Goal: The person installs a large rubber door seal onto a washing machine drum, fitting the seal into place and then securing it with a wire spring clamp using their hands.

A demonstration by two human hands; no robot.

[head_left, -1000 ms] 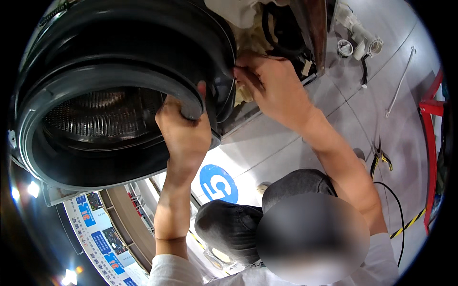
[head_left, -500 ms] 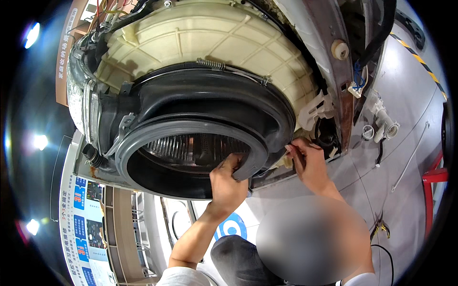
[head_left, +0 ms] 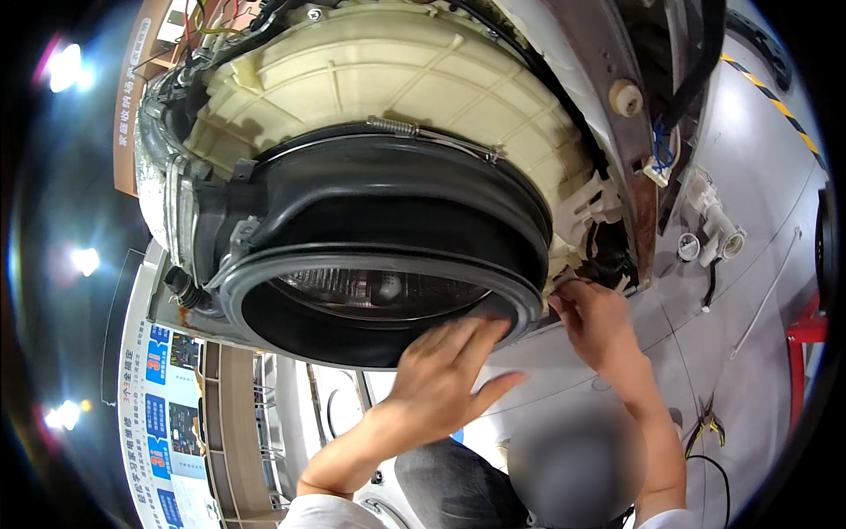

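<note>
A black rubber door gasket (head_left: 397, 209) rings the mouth of a front-loading washing machine's cream plastic tub (head_left: 388, 66). Inside its opening shows the shiny metal drum (head_left: 352, 289). My left hand (head_left: 445, 379) is open, fingers stretched out over the lower right of the gasket's front lip, thumb apart. Just right of that lip, my right hand (head_left: 601, 328) is closed, its fingertips pinched together by the tub's lower edge; whatever they hold is hidden. A spring clamp wire (head_left: 394, 128) runs around the gasket's back edge.
On the floor at right lie a white plastic pump-like part (head_left: 716, 225), a thin metal rod (head_left: 767, 291) and yellow-and-black pliers (head_left: 706, 428). A red metal frame (head_left: 804, 331) stands at the far right. The machine's metal side panel (head_left: 630, 132) borders the tub.
My left hand has let go of the gasket lip, its fingers straightening. The lip, pulled inward before, has sprung back out to the right. My right hand has shifted slightly right and down.
</note>
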